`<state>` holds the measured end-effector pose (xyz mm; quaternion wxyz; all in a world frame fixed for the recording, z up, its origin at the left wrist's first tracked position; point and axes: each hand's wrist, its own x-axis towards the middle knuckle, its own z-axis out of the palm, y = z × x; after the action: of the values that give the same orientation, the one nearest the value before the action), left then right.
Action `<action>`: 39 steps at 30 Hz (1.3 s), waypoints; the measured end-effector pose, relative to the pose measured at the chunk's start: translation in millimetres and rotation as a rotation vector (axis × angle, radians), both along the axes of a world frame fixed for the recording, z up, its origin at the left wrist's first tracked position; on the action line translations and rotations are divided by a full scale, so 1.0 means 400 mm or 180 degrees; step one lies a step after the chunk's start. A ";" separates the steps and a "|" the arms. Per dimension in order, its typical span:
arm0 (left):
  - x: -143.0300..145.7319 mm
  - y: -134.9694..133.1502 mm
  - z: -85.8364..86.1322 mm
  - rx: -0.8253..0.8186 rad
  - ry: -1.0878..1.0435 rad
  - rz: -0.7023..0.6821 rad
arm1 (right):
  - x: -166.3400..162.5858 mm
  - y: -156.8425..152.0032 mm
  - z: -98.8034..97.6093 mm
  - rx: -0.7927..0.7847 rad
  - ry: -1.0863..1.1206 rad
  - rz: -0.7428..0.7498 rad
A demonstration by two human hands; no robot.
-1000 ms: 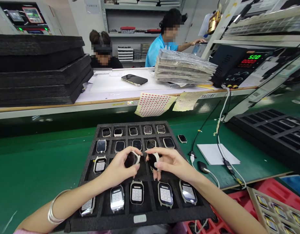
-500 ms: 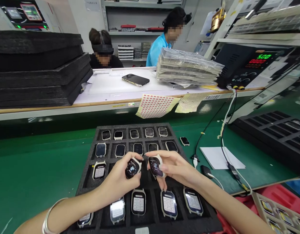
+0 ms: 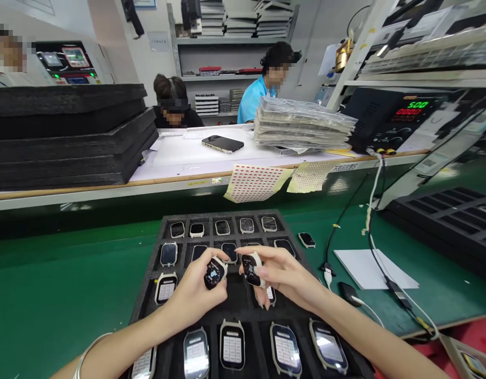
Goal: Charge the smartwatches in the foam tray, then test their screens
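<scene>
On the far left, a stack of black foam trays [image 3: 65,138] lies on the upper white desk [image 3: 175,158], and behind it one co-worker [image 3: 172,105] in dark clothes sits with a band on the head. Lower, on the green desk [image 3: 65,273], there is a big black foam tray [image 3: 145,310] with many slots, and smartwatch bodies lie in these slots, some with a printed pattern on the screen. A thin metal bracelet [image 3: 90,350] is on the person's left wrist. The left hand [image 3: 191,289] is above the middle of the tray, and its grip is narrow: thumb and fingers are holding a smartwatch body [image 3: 215,273] with a pale frame and a lit dial picture. Just beside it, the right hand [image 3: 284,276] has also a narrow grip and is holding a second smartwatch body [image 3: 250,269] with a dark glossy screen. The two watches are close but they do not touch. Farther up, a phone [image 3: 222,143] lies on the white desk, near a co-worker in a blue shirt [image 3: 253,100] and a tall wrapped stack of trays [image 3: 304,130]. Red-dotted sticker sheets [image 3: 256,182] hang from the desk edge. On the right are a loose watch [image 3: 306,240], white paper [image 3: 375,269], and a power supply [image 3: 388,118] showing red and green digits.
</scene>
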<state>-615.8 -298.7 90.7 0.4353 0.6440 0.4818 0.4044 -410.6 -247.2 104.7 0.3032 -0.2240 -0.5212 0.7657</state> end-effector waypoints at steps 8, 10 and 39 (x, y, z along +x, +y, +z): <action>0.000 -0.001 -0.012 0.0112 -0.0036 -0.0034 | -0.005 -0.016 0.005 0.0044 -0.0062 0.0039; 0.003 -0.003 -0.015 0.0115 -0.0015 -0.0099 | -0.003 -0.020 0.009 0.0083 -0.0074 -0.0054; 0.008 0.012 -0.001 -0.0190 -0.0946 -0.0045 | 0.016 -0.017 0.004 0.0146 -0.0348 -0.0041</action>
<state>-612.8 -293.7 90.2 0.5236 0.5672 0.4193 0.4777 -404.2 -254.0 106.4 0.2844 -0.2618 -0.5529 0.7382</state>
